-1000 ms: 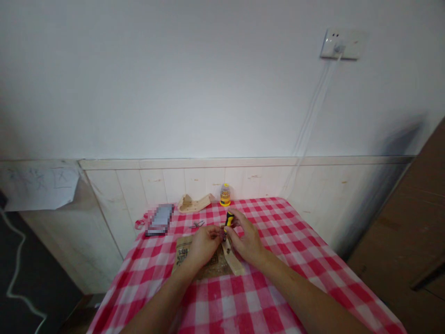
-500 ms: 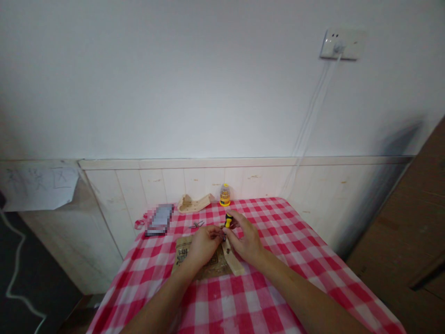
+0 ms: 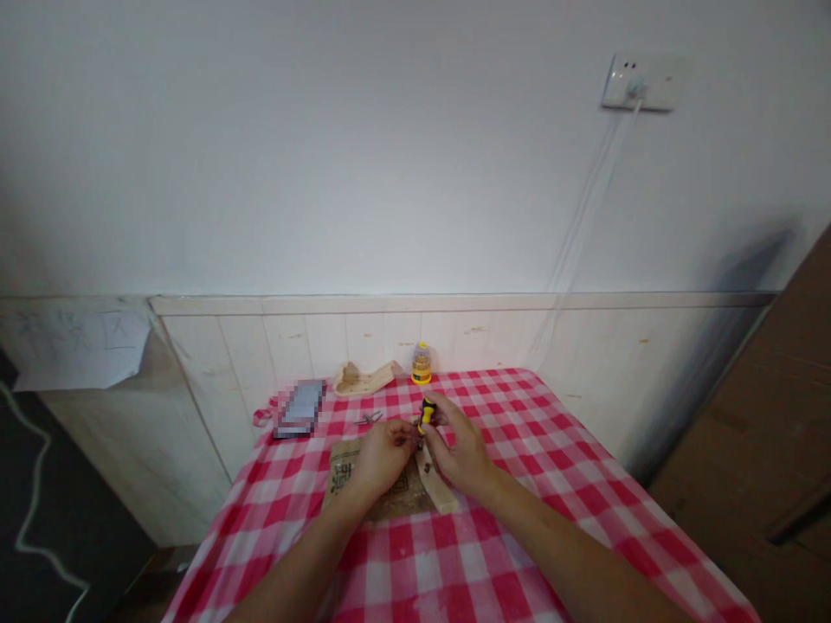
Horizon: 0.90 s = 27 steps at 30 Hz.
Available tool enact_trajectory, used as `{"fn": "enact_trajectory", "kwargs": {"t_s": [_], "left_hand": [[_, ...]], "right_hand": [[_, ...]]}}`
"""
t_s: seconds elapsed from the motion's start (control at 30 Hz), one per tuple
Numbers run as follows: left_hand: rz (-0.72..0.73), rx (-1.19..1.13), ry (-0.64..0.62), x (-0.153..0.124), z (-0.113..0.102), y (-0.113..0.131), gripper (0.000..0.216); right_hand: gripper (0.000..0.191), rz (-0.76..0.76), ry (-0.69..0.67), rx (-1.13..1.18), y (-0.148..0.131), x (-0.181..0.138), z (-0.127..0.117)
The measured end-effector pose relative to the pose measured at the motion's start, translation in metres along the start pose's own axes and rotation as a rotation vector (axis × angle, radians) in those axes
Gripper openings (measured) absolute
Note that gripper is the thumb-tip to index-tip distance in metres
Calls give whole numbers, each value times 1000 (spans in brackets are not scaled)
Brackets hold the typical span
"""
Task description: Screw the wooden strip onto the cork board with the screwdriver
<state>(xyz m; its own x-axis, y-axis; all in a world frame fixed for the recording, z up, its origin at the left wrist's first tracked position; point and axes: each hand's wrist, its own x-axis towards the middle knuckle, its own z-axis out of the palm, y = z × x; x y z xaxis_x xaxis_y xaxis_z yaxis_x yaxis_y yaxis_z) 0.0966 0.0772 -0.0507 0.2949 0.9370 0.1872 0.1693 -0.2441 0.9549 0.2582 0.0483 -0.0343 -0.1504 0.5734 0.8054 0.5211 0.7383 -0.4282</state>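
My right hand (image 3: 460,452) grips a small yellow and black screwdriver (image 3: 427,412), held upright over a pale wooden strip (image 3: 437,490). My left hand (image 3: 380,457) is closed in a pinch right beside the screwdriver's tip, on something too small to make out. The strip lies on a brown cardboard sheet (image 3: 344,476) with dark print and sawdust on it. All of this rests on a table with a red and white checked cloth (image 3: 519,450).
At the table's far edge stand a yellow screwdriver-bit holder (image 3: 421,363), a curved wooden piece (image 3: 363,379) and a phone (image 3: 299,408). Small metal parts (image 3: 368,420) lie near the cardboard. A wall socket (image 3: 640,82) with a cable is high on the right.
Both hands stay at the same spot on the strip; the screwdriver has shifted only slightly. The view has drifted a little.
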Motion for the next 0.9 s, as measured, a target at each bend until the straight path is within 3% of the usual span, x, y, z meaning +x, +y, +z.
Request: {"fn": "enact_trajectory", "kwargs": {"t_s": [0.9], "left_hand": [[12,39,-4,1,-1,-3,20]], "right_hand": [[56,-38,17,-33,-2,1,-1]]}}
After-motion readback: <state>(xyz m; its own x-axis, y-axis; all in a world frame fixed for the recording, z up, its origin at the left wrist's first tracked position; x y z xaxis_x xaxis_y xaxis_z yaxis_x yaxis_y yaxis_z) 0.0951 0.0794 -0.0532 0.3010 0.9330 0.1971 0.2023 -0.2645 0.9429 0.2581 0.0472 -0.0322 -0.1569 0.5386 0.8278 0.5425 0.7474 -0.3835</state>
